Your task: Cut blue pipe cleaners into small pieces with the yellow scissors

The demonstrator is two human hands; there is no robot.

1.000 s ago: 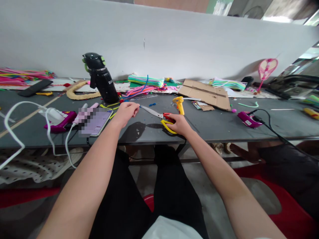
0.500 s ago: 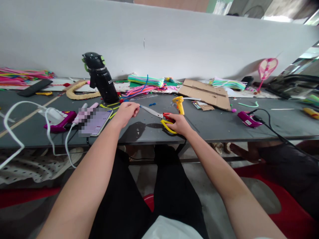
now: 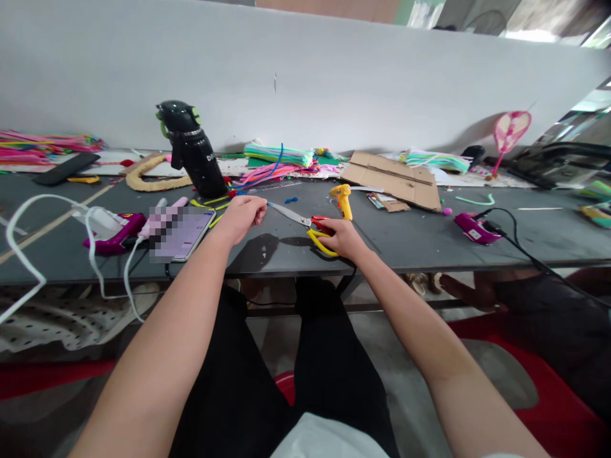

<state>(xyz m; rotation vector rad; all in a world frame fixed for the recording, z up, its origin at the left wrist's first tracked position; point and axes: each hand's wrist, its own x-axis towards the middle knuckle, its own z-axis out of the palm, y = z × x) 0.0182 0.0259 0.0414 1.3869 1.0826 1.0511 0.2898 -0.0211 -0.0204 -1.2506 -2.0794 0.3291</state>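
Right hand (image 3: pixel 344 239) closed on the handles of the scissors (image 3: pixel 296 221); left hand (image 3: pixel 247 216) curled shut at their tip, contents unclear. On the surface (image 3: pixel 405 238): black bottle (image 3: pixel 198 159) toward back edge, scissors near front edge, small blue pieces (image 3: pixel 291 200) beyond.

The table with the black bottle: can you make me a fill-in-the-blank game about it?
The right hand holds a pair of ____.
The glue gun has a body coloured ____.
From where the person sits, the black bottle is on the ____ side of the glue gun.
The flat brown sheet behind the glue gun is made of ____.

Missing words: scissors; yellow; left; cardboard.
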